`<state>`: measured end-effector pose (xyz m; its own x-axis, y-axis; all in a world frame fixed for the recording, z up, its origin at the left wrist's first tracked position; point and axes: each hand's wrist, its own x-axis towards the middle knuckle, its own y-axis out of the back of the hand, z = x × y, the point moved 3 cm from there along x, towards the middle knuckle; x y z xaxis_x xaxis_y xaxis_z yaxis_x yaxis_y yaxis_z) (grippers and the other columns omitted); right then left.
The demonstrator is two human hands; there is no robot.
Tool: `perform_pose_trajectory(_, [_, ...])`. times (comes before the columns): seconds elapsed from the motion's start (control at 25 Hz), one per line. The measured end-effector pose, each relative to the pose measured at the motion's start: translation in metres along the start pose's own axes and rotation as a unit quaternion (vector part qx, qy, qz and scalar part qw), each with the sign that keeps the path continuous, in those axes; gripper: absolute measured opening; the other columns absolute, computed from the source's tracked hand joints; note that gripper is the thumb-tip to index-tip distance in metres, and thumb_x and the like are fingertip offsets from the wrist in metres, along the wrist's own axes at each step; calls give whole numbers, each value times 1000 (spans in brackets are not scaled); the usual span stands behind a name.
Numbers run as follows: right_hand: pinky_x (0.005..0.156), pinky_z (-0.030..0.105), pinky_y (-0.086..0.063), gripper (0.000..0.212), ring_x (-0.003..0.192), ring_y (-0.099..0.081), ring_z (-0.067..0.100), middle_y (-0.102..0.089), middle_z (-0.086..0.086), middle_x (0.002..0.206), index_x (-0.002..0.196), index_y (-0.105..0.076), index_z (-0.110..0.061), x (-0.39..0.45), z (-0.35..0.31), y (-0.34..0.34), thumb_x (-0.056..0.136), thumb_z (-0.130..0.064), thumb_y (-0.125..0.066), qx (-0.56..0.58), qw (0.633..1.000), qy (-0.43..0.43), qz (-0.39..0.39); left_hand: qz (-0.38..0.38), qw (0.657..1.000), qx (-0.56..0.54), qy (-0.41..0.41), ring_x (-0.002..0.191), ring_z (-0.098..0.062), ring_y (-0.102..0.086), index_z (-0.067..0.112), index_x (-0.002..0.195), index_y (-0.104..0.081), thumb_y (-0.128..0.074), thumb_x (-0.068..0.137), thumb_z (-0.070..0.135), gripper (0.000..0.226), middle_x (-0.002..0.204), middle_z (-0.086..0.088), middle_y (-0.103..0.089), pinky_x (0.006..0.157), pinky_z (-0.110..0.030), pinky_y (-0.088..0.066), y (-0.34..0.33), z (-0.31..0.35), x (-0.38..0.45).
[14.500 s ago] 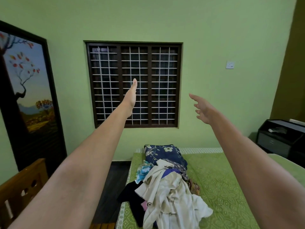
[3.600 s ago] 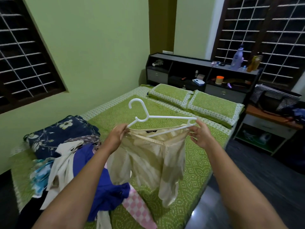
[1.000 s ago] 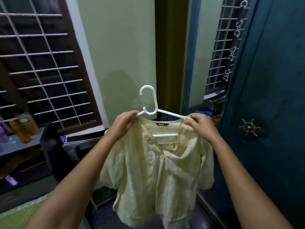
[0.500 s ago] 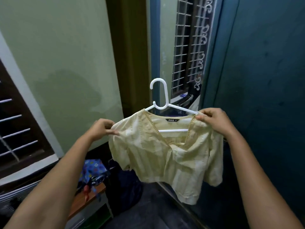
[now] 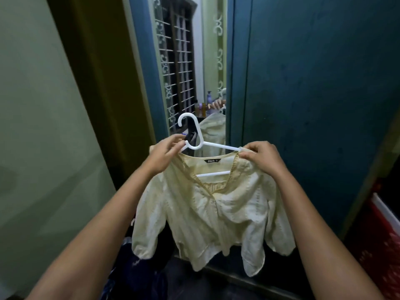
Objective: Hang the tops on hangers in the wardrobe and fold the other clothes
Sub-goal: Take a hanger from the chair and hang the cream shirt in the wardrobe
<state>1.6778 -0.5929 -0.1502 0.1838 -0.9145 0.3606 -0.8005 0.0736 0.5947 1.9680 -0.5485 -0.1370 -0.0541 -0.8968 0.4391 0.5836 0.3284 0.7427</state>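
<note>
Your left hand [image 5: 165, 153] has come in from the sleeve side since half a second ago, and now it pinches the white hanger [image 5: 195, 138] right at the base of its hook, fingers closed on the plastic. Your right hand [image 5: 263, 158] is closed too, gripping the cream top [image 5: 207, 211] where its shoulder sits over the hanger's right arm. The top hangs in the air between your hands, in front of the blue wardrobe door [image 5: 313, 94] and the mirror strip [image 5: 190, 68] beside it. The left shoulder looks bunched under your fingers, so I'd smooth it out along the hanger arm before you let go, or the top may slide off. Keep the hook upright and free. The door looks closed from here and no rail is visible, so one hand will likely have to take the whole weight by the hook while the other opens it.
</note>
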Motion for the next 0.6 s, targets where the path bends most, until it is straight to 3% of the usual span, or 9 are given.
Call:
perform_pose_trajectory(0.12, [67, 27, -49, 6, 78, -64, 14, -70, -6, 74, 79, -75, -25, -16, -8, -11, 74, -27, -78, -10, 998, -19, 56, 8, 999, -21, -37, 87, -22, -59, 8, 94, -66, -47, 98, 18, 21, 93, -5, -64, 82, -41, -48, -34, 26, 15])
perform_pose_trajectory(0.24, [81, 40, -50, 9, 81, -63, 16, -69, -8, 69, 76, -73, -27, -27, -3, -20, 71, -31, -78, -35, 991, -41, 120, -13, 997, -66, -37, 81, -19, -56, 17, 92, -60, -45, 96, 11, 17, 87, 3, -60, 72, -34, -45, -46, 23, 16])
perform_pose_trajectory(0.36, [83, 40, -50, 7, 76, -64, 11, -69, -8, 68, 76, -73, -24, -34, 1, -14, 72, -29, -78, -10, 988, -42, 145, -60, 994, -22, -87, 73, -17, -47, 17, 84, -48, -53, 94, 21, 11, 82, 5, -48, 65, -33, -38, -57, 22, 14])
perform_pose_trajectory(0.44, [86, 39, -48, 5, 76, -63, 8, -69, -12, 69, 76, -73, -26, -36, 0, -9, 73, -27, -76, 2, 986, -20, 166, -1, 993, 18, -115, 71, -21, -43, 14, 78, -45, -55, 94, 29, 25, 78, 2, -45, 64, -37, -36, -58, 27, 22])
perform_pose_trajectory(0.52, [86, 38, -48, 5, 77, -63, 8, -69, -12, 70, 77, -73, -27, -31, 0, -9, 74, -27, -77, 5, 989, -19, 144, 14, 991, 44, -129, 72, -24, -44, 11, 75, -46, -55, 95, 30, 28, 76, 3, -43, 63, -39, -35, -58, 32, 31])
perform_pose_trajectory(0.6, [80, 36, -50, 7, 78, -64, 10, -70, -10, 72, 78, -74, -26, -29, 12, -16, 73, -26, -79, 18, 993, -43, 109, -25, 992, 43, -119, 77, -25, -48, 9, 76, -49, -56, 94, 30, 28, 80, 3, -44, 67, -41, -39, -65, 27, 33])
